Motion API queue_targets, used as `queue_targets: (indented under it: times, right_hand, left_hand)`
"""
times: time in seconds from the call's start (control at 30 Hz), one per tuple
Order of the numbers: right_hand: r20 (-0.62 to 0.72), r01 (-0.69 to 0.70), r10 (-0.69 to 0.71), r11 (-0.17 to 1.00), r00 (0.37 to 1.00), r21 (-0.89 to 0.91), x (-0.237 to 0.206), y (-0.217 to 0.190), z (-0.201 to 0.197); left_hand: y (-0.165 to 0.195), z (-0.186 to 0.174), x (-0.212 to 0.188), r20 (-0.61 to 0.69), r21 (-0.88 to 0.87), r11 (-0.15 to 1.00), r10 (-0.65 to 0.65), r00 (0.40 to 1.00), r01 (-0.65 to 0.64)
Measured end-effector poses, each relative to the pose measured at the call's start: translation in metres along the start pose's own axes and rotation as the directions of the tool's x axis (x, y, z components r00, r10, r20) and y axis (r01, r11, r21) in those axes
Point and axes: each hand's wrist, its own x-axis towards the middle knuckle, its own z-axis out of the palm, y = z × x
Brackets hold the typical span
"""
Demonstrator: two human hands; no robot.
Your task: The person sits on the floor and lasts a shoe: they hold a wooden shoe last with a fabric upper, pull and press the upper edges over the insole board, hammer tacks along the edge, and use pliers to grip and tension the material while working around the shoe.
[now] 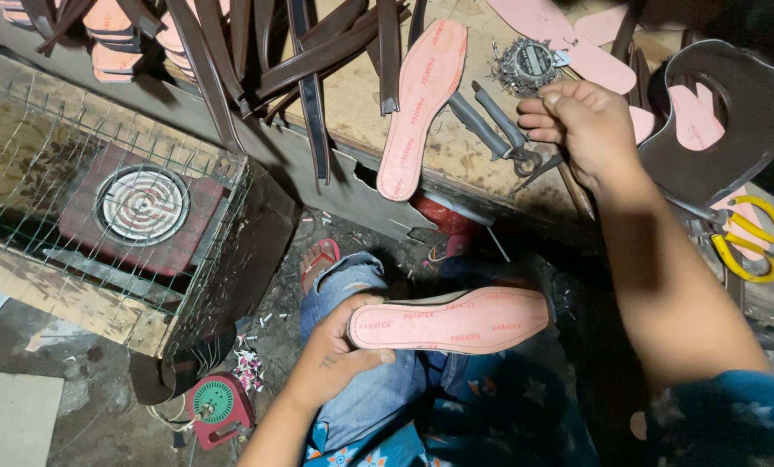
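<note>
My left hand (pixel 339 350) grips the heel end of a pink shoe insole (pixel 456 320), held flat over my lap and jeans. My right hand (pixel 581 130) is up at the edge of the wooden workbench (pixel 352 104), its fingers closed around a thin tool handle (pixel 574 186) beside grey pincers (pixel 499 134). A second pink insole (pixel 421 104) lies on the bench to the left of that hand.
Dark brown leather straps (pixel 309 60) hang over the bench. A round tin of small nails (pixel 529 62), more pink insoles (pixel 577 43), a brown cut upper (pixel 733 130) and yellow-handled scissors (pixel 750 238) lie nearby. A wire-caged coil heater (pixel 142 205) stands at left.
</note>
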Motion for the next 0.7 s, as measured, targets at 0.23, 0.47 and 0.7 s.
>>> queue_targets:
  times: [0.23, 0.47, 0.7]
  right_hand:
    - [-0.022, 0.001, -0.001, 1.000, 1.000, 0.003, 0.000, 0.000, 0.002]
    - [-0.062, 0.137, -0.134, 0.989, 0.989, 0.052, -0.031, -0.019, 0.014]
    - [0.094, 0.031, -0.037, 0.997, 0.995, 0.072, -0.131, -0.019, 0.062]
  left_hand:
    - [0.002, 0.000, 0.001, 0.014, 0.004, 1.000, 0.012, 1.000, -0.012]
    - [0.003, 0.001, -0.003, 0.020, 0.003, 1.000, 0.011, 1.000, -0.011]
    - [0.003, 0.003, -0.015, 0.050, 0.079, 0.987, 0.138, 0.989, -0.142]
